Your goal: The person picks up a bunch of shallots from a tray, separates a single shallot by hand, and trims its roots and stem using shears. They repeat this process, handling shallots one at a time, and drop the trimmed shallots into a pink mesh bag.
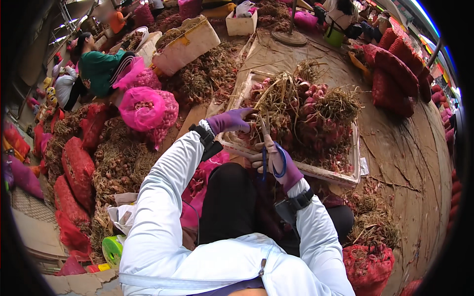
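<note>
In the head view my left hand (231,122), in a purple glove, is at the left side of a white foam tray (356,148). Its fingers are apart beside the heaped shallots (308,111), and nothing shows between them. My right hand (282,165), in a purple glove with pale fingers, grips a pair of scissors (279,160) by the blue handles. The metal blades point away from me, up against the dry stalks. Bunches of reddish shallots with dried brown tops fill the tray in front of my knees.
Pink mesh sacks (148,111) stand at left, with red mesh sacks (78,165) farther left. A tilted foam box (187,44) lies beyond loose shallots. Red sacks (392,81) are stacked at right, past a metal pole base (289,38). A person in green (98,69) sits far left.
</note>
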A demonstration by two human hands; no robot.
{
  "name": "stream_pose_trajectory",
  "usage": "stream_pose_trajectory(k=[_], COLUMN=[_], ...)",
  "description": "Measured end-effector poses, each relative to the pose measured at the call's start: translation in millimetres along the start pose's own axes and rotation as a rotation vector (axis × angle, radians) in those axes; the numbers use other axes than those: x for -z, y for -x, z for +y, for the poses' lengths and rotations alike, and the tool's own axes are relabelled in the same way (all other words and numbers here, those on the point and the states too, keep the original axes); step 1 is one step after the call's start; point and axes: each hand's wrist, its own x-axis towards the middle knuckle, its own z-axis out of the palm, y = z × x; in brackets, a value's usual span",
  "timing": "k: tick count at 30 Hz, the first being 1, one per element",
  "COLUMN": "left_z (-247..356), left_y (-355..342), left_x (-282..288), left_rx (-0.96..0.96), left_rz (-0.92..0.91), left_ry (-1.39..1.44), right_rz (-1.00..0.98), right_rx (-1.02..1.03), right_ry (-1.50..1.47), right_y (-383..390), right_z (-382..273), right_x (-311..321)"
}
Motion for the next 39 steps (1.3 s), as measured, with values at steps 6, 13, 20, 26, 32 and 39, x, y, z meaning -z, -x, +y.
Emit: stream_pose_trajectory(k=[6,13,20,26,32,39], left_z=[8.3,-12.8,-3.4,24.6,-6.4,-9.3], left_y=[-20.5,-34.9,-16.3,-0.9,6.4,-13.8], left_x=[-14.3,-20.0,-25.4,-33.7,-42.9,-50.0], left_rx=[-0.132,0.146,0.052,-0.514,-0.232,0.160], left_rz=[0.202,0.467,0.639,0.607,0.429,0.520], left_ry=[-0.275,-0.375,-0.441,-0.683,0.201,0.950], right_rz=[0.371,0.376,0.352,0.319,0.267,0.227], right_rx=[0.044,0.095,0.025,0.055,0.037,0.033], right_ry=[0.206,0.150,0.155,0.161,0.056,0.096], right_y=[-8.9,-8.3,-16.5,-13.8,-13.6,-14.8], right_z=[5.3,1.2,7.7,7.4,12.6,15.9], right_x=[10.7,9.8,8.1,8.1,11.3,10.5])
